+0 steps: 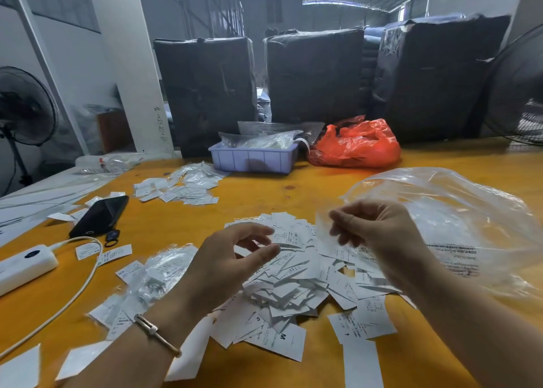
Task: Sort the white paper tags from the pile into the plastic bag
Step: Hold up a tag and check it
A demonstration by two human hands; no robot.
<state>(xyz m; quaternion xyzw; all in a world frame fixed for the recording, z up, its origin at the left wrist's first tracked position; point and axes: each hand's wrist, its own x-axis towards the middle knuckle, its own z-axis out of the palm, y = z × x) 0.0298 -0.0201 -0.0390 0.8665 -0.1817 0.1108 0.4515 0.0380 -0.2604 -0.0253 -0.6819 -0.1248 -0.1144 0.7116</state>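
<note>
The pile of white paper tags (296,276) lies on the yellow table (293,182), directly beneath and between both hands. The left hand (232,258) hovers over the near-left side of the heap with its fingers (252,232) loosely curved and spread apart, thumb separate from the rest, gripping nothing; one printed tag (289,237) sits just past those fingertips, and I cannot tell whether they touch it. The right hand (373,226) is raised above the pile's far-right side, its fingers curled and pinching the thin edge of the clear plastic bag (458,223). The bag billows out to the right of that hand and rests on the table, its printed lower part lying just beyond the tags.

Left of the left hand's fingers lies a small clear packet of tags (164,267), with loose tags scattered around it. Farther left are a black phone (100,214), a white power bank (26,262) and its white cable (79,287). Beyond the fingers, well apart, a second spread of tags (179,186) lies near a lavender plastic tray (252,158) and a red plastic bag (355,143). A thin bracelet (155,333) circles the left wrist.
</note>
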